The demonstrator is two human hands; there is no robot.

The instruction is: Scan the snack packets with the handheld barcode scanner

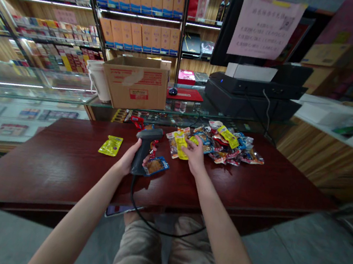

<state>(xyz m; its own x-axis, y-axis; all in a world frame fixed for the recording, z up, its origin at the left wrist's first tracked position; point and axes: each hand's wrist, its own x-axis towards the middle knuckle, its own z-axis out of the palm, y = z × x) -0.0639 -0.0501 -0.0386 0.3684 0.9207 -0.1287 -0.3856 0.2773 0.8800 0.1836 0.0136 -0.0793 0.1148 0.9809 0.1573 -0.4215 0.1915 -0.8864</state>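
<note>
My left hand [129,157] grips a dark grey corded handheld barcode scanner [144,149], its head pointing forward. Just beyond the scanner's handle lies a small blue-edged snack packet [156,166], close to my left fingers. My right hand [195,156] pinches a yellow snack packet [180,145] at the near side of a heap of mixed snack packets [228,146]. Apart from these, a single yellow packet [110,145] lies flat on the dark red wooden desk [54,165]. The scanner's black cable [146,224] loops down past the desk's front edge.
A cardboard box [135,84] and a white bag [99,81] stand on the glass display counter [34,88] behind the desk. To the right sit a black till with a printer [253,93] and a paper notice [265,28]. Stocked shelves fill the back.
</note>
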